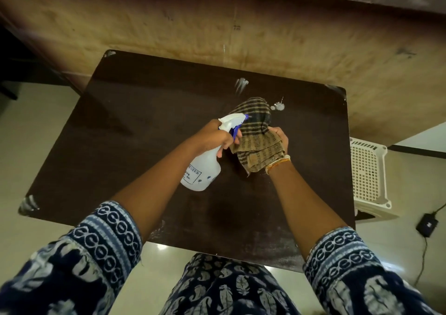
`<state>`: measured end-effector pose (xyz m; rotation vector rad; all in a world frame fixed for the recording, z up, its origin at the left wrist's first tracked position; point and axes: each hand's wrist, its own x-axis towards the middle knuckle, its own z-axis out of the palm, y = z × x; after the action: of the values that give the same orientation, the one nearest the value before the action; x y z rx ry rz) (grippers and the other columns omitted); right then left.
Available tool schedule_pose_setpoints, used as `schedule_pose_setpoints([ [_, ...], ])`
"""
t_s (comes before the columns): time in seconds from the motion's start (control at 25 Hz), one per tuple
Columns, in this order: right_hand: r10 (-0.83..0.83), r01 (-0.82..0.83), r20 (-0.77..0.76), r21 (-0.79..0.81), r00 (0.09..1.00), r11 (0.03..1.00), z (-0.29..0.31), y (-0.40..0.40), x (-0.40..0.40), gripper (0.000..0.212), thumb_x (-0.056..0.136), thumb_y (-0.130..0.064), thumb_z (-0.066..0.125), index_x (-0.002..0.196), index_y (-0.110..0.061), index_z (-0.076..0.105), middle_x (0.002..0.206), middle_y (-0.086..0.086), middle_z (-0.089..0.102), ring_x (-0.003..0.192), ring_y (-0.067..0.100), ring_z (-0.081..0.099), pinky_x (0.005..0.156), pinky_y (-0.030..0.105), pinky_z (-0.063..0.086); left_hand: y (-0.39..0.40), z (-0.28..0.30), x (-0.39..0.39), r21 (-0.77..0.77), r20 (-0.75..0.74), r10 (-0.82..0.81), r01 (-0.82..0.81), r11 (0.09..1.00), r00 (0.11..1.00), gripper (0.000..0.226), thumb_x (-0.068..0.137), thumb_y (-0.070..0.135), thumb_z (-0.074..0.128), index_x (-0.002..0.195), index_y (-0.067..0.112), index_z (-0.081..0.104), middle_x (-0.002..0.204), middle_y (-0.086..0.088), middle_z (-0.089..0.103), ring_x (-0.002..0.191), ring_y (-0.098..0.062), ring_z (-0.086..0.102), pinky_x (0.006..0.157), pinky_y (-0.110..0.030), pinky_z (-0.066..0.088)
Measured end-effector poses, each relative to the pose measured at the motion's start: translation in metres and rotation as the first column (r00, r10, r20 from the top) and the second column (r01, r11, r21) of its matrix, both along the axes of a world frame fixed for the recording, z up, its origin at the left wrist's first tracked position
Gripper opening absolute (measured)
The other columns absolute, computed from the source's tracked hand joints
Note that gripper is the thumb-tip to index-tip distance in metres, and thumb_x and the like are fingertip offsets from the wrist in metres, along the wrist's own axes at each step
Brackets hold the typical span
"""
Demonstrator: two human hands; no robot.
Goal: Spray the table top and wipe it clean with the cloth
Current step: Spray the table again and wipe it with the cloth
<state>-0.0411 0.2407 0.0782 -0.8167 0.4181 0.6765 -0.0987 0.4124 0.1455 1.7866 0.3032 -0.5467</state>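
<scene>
A dark brown table top [144, 131] fills the middle of the view. My left hand [214, 137] grips a white spray bottle [205, 167] with a blue trigger, held above the table, nozzle pointing right toward the cloth. My right hand [281, 140] holds a brown and black checked cloth [257, 136], bunched up just above the table's right half. White smears [241, 84] and a white splat [278, 106] lie on the table beyond the cloth.
A long light-brown wooden bench or desk [241, 24] runs behind the table. A white plastic perforated stool [369, 174] stands at the table's right edge. A black adapter with cable [426, 224] lies on the pale tiled floor at right.
</scene>
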Motion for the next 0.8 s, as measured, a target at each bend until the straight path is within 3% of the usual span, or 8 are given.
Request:
schedule_pose_setpoints([
  [0.08, -0.016, 0.017, 0.025, -0.02, 1.0, 1.0, 0.002, 0.001, 0.0, 0.068, 0.1, -0.022, 0.025, 0.049, -0.009, 0.069, 0.059, 0.006, 0.066, 0.055, 0.019, 0.064, 0.067, 0.031, 0.044, 0.001, -0.004, -0.002, 0.119, -0.045, -0.007, 0.013, 0.993, 0.999, 0.039, 0.068, -0.013, 0.048, 0.101, -0.002, 0.065, 0.089, -0.011, 0.066, 0.048, -0.008, 0.058, 0.046, -0.026, 0.045],
  [0.2, -0.054, 0.053, 0.026, 0.032, 0.998, 0.998, -0.003, 0.001, 0.004, 0.06, 0.097, -0.023, 0.029, 0.056, -0.009, 0.07, 0.064, 0.008, 0.067, 0.057, 0.02, 0.065, 0.068, 0.032, 0.045, 0.004, -0.007, -0.005, 0.21, -0.075, -0.003, 0.019, 0.977, 0.997, 0.039, 0.066, -0.011, 0.052, 0.102, -0.001, 0.064, 0.083, -0.009, 0.066, 0.046, -0.01, 0.057, 0.049, -0.026, 0.048],
  [0.32, 0.044, -0.045, 0.039, 0.03, 0.998, 0.999, -0.008, 0.006, 0.005, 0.042, 0.085, -0.031, 0.04, 0.084, -0.002, 0.071, 0.088, 0.017, 0.066, 0.079, 0.03, 0.064, 0.08, 0.036, 0.047, 0.009, -0.009, -0.003, 0.142, -0.052, 0.002, 0.005, 0.99, 0.999, 0.047, 0.067, -0.013, 0.052, 0.107, 0.006, 0.066, 0.094, -0.005, 0.07, 0.066, -0.014, 0.065, 0.047, -0.026, 0.048],
  [0.4, 0.075, -0.077, 0.06, 0.022, 0.995, 0.997, -0.011, 0.008, 0.005, 0.043, 0.072, -0.032, 0.058, 0.101, -0.001, 0.063, 0.105, 0.02, 0.06, 0.096, 0.036, 0.056, 0.093, 0.044, 0.042, 0.011, -0.012, -0.003, 0.124, -0.06, 0.017, -0.01, 0.992, 0.998, 0.052, 0.064, -0.011, 0.052, 0.111, 0.007, 0.065, 0.097, -0.005, 0.072, 0.064, -0.018, 0.065, 0.047, -0.026, 0.047],
  [0.52, -0.008, 0.013, 0.065, -0.074, 0.998, 0.997, -0.015, 0.003, 0.01, 0.025, 0.072, -0.025, 0.057, 0.077, -0.005, 0.071, 0.082, 0.012, 0.068, 0.075, 0.027, 0.066, 0.081, 0.037, 0.047, 0.012, -0.015, -0.002, 0.181, -0.084, 0.031, -0.015, 0.983, 0.996, 0.05, 0.059, -0.006, 0.053, 0.108, -0.001, 0.062, 0.091, -0.011, 0.068, 0.058, -0.022, 0.059, 0.05, -0.027, 0.048],
  [0.6, -0.031, 0.032, 0.055, -0.021, 0.998, 0.999, -0.009, 0.002, 0.01, 0.038, 0.085, -0.022, 0.042, 0.065, -0.008, 0.072, 0.071, 0.008, 0.069, 0.064, 0.023, 0.066, 0.073, 0.034, 0.047, 0.012, -0.015, -0.002, 0.213, -0.083, 0.053, -0.035, 0.976, 0.995, 0.056, 0.055, -0.001, 0.055, 0.111, 0.0, 0.059, 0.092, -0.013, 0.065, 0.065, -0.026, 0.061, 0.053, -0.029, 0.05],
  [0.72, -0.064, 0.065, 0.014, -0.032, 0.998, 0.997, -0.006, 0.005, 0.007, 0.027, 0.081, -0.024, 0.045, 0.072, -0.007, 0.065, 0.073, 0.008, 0.065, 0.066, 0.023, 0.063, 0.073, 0.034, 0.046, 0.015, -0.015, 0.0, 0.172, -0.064, 0.034, -0.023, 0.985, 0.997, 0.051, 0.06, -0.008, 0.055, 0.109, 0.002, 0.064, 0.093, -0.007, 0.07, 0.082, -0.019, 0.067, 0.054, -0.028, 0.053],
  [0.8, -0.051, 0.052, 0.009, -0.098, 0.999, 0.994, -0.007, 0.007, 0.007, 0.034, 0.088, -0.023, 0.04, 0.069, -0.008, 0.064, 0.07, 0.008, 0.065, 0.063, 0.022, 0.062, 0.071, 0.033, 0.046, 0.015, -0.015, 0.0, 0.166, -0.062, 0.021, -0.01, 0.986, 0.998, 0.047, 0.061, -0.011, 0.054, 0.105, 0.003, 0.066, 0.093, -0.007, 0.069, 0.083, -0.021, 0.067, 0.05, -0.026, 0.052],
])
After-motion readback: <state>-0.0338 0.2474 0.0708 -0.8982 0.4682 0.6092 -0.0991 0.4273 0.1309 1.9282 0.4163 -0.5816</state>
